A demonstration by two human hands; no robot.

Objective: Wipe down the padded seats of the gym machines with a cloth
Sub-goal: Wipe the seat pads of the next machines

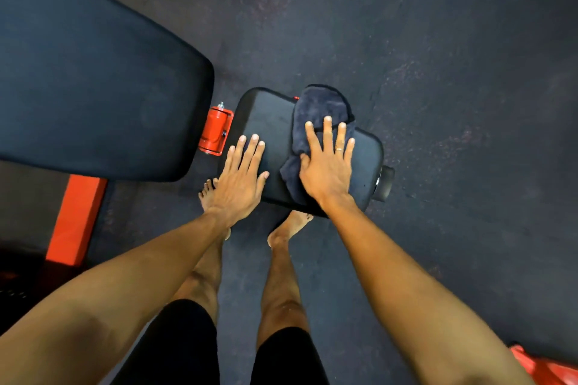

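Observation:
A small black padded seat (272, 122) sits at the centre of the head view. A dark blue cloth (319, 106) lies crumpled over its right half. My right hand (327, 166) presses flat on the cloth with fingers spread and the thumb pinching a fold. My left hand (240, 178) rests flat on the seat's left edge, fingers apart, holding nothing. The long black backrest pad (93, 87) of the same bench fills the left side.
An orange hinge bracket (215, 130) joins seat and backrest. An orange frame leg (76, 219) stands at lower left. A black roller pad (386, 184) sticks out at the seat's right end. My bare feet (289, 228) stand on dark rubber floor (438, 72). An orange part (544, 366) shows at the bottom right.

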